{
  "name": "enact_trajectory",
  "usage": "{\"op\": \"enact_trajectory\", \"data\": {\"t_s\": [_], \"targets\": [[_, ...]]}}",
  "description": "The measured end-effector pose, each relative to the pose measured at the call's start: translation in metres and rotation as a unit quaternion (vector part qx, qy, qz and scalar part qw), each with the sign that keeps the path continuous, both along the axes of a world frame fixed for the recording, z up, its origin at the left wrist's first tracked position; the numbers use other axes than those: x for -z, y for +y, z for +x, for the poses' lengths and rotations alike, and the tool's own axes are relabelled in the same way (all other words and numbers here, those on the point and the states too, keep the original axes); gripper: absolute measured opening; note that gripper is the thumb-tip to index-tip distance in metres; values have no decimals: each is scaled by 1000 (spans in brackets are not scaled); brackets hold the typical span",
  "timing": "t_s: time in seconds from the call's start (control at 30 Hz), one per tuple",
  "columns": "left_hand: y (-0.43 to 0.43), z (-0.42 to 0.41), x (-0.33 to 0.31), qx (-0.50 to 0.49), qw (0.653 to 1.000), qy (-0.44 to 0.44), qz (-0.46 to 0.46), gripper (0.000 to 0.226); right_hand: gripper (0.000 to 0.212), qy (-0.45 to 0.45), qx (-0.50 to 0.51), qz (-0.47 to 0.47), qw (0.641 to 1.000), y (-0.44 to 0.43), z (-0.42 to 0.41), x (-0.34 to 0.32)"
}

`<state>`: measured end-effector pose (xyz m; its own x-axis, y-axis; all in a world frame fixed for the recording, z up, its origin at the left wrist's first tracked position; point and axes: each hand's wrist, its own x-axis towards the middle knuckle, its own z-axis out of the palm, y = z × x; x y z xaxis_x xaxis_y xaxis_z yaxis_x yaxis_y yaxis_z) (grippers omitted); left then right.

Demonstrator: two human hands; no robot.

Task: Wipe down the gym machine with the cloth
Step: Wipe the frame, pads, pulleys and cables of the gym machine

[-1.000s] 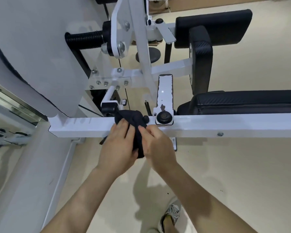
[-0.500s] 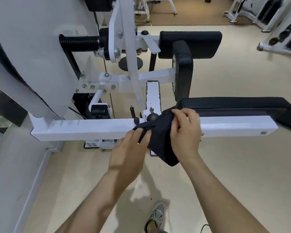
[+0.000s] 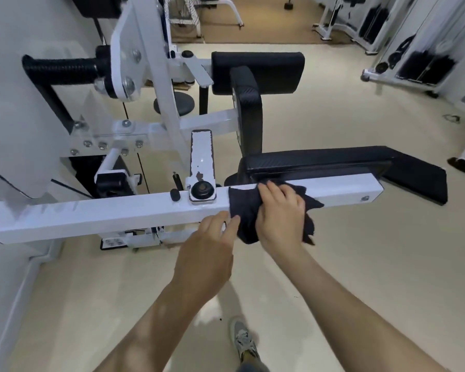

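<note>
Right hand (image 3: 279, 213) grips the seemingly soft, limp cloth (image 3: 243, 210) over the bar (image 3: 118, 210), best held bunched; left hand (image 3: 207, 251) flat, empty.

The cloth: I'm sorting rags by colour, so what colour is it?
Plain, near-black, seen best in the head view, where the cloth lies over the white beam.
</note>
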<state>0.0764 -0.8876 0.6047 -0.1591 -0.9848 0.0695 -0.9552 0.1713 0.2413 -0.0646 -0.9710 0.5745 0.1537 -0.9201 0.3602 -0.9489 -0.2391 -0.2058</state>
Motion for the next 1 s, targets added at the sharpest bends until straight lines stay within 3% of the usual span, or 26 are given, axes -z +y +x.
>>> {"op": "enact_trajectory", "data": {"t_s": [0.13, 0.2, 0.27, 0.33, 0.43, 0.53, 0.67, 0.73, 0.83, 0.9, 1.0], "targets": [[-14, 4, 2, -79, 997, 12, 9, 34, 44, -20, -159, 29, 987, 8, 51, 8], [-18, 1, 4, -109, 993, 28, 20, 36, 46, -9, -225, 24, 974, -5, 20, 8], [-22, -22, 4, -54, 998, -3, 16, 44, 43, 19, -266, 26, 963, -18, -21, 5], [-31, -57, 2, 19, 999, -50, 4, 48, 38, 27, -250, 14, 968, -30, -67, 3], [-49, -99, -2, 40, 999, -5, -17, 57, 37, 32, -212, 13, 977, -49, -141, -1], [-63, -124, 0, 66, 997, -24, -28, 62, 37, 34, -193, 22, 980, -62, -187, -3], [-72, -127, 1, 1, 1000, 9, -26, 49, 41, -16, -166, -8, 986, -48, -143, 5], [-72, -119, 3, -50, 997, 47, -22, 38, 44, -63, -221, 6, 973, -40, -107, 5], [-77, -116, 1, -83, 996, 27, -34, 24, 47, -40, -303, 17, 952, -53, -117, -5], [-87, -134, -3, -63, 998, -1, -17, 33, 41, -35, -304, 23, 952, -67, -158, -5], [-107, -180, -8, 19, 999, -31, 3, 48, 39, -63, -201, 30, 977, -75, -220, -7]]}}
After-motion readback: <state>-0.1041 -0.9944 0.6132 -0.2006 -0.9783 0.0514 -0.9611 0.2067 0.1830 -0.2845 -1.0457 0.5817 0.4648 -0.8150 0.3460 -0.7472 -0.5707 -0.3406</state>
